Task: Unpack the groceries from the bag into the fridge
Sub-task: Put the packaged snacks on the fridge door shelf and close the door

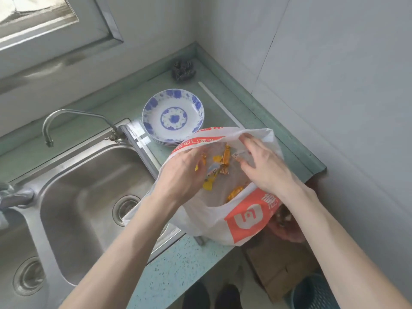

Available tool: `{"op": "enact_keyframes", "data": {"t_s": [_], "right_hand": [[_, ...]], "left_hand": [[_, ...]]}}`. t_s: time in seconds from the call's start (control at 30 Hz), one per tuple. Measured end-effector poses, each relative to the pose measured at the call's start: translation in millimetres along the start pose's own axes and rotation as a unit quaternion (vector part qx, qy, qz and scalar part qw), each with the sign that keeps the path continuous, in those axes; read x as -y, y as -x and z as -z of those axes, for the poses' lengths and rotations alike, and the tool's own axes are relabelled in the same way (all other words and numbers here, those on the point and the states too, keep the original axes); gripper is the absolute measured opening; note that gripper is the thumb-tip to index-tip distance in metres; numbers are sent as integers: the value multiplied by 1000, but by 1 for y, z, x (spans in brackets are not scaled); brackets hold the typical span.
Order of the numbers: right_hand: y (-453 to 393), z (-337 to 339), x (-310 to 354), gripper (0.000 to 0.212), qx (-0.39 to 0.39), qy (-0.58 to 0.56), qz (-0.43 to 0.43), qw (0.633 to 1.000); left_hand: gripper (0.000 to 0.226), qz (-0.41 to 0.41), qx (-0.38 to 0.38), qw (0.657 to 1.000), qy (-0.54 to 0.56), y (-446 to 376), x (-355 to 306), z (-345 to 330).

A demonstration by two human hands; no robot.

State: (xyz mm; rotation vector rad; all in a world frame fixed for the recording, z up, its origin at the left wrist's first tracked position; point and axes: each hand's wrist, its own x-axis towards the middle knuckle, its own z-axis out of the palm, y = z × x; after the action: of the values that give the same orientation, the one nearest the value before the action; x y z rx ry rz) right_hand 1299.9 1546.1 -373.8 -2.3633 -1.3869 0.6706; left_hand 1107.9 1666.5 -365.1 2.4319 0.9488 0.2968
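A white plastic bag with orange print point(223, 217) sits on the green counter beside the sink, its mouth spread wide. Inside lie several small sweets in yellow and orange wrappers point(225, 158). My left hand point(180, 172) grips the bag's left rim, fingers curled over the edge near a yellow wrapper. On the right rim my right hand point(265, 166) pinches the plastic, its fingertips next to a small white packet point(237, 156). No fridge is in view.
A stack of blue-and-white plates point(174, 117) stands just behind the bag. A steel double sink point(89, 188) with a tap point(73, 121) fills the left. A scourer point(184, 69) lies in the corner. Walls close the right; a cardboard box point(278, 266) sits on the floor.
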Motion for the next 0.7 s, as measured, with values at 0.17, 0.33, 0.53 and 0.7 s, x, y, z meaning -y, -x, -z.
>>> {"op": "enact_keyframes", "data": {"t_s": [0.17, 0.33, 0.53, 0.7], "right_hand": [[-28, -3, -15, 59, 17, -54, -25, 998], [-35, 2, -18, 53, 11, -45, -46, 998], [-15, -17, 6, 12, -86, -6, 18, 996], [-47, -39, 24, 35, -19, 137, -76, 988]], "left_hand": [[32, -89, -12, 987, 132, 13, 0, -11], [33, -10, -80, 979, 187, 9, -3, -14], [23, 95, -126, 968, 194, -5, -8, -16], [21, 47, -120, 982, 139, 4, -12, -10]]}}
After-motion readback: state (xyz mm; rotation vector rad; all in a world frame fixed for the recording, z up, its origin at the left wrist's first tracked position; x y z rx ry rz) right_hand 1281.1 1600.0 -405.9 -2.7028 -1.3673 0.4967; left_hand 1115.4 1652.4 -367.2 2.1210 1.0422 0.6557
